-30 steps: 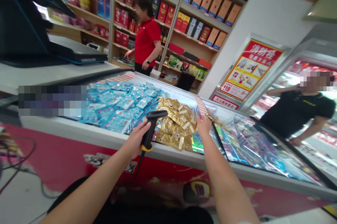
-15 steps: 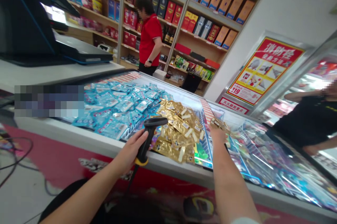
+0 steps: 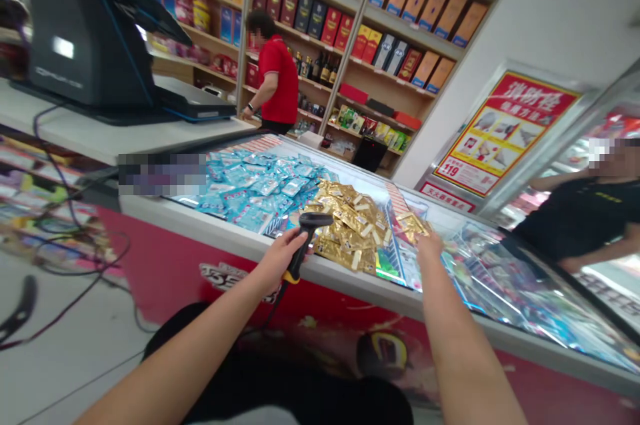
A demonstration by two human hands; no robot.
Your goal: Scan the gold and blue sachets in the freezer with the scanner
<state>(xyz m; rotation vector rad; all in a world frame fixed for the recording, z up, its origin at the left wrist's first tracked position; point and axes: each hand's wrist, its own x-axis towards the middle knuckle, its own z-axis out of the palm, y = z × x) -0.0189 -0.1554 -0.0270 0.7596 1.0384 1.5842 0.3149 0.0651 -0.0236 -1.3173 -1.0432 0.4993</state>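
Observation:
My left hand (image 3: 286, 253) is wrapped around the handle of a black and yellow barcode scanner (image 3: 302, 245), whose head is above the near edge of a pile of gold foil packets (image 3: 350, 215). Farther right, my right hand (image 3: 430, 246) is closed at the near edge of more gold packets (image 3: 411, 224) over the glass top. Its fingertips are partly hidden, and how many packets it grips cannot be made out. Left of the gold pile spreads a heap of light blue packets (image 3: 255, 182).
The piles lie on a glass-topped freezer (image 3: 465, 298). A black checkout machine (image 3: 95, 52) stands on a white counter (image 3: 30, 105) at left. A person in red (image 3: 279, 82) is near the shelves; another in black (image 3: 580, 212) is at right. Cables (image 3: 70, 212) hang at left.
The view has shifted left, so the scene sits farther right. The gold packets by my right hand now lie flatter. The person in red has turned and bent forward. My left hand still holds the scanner.

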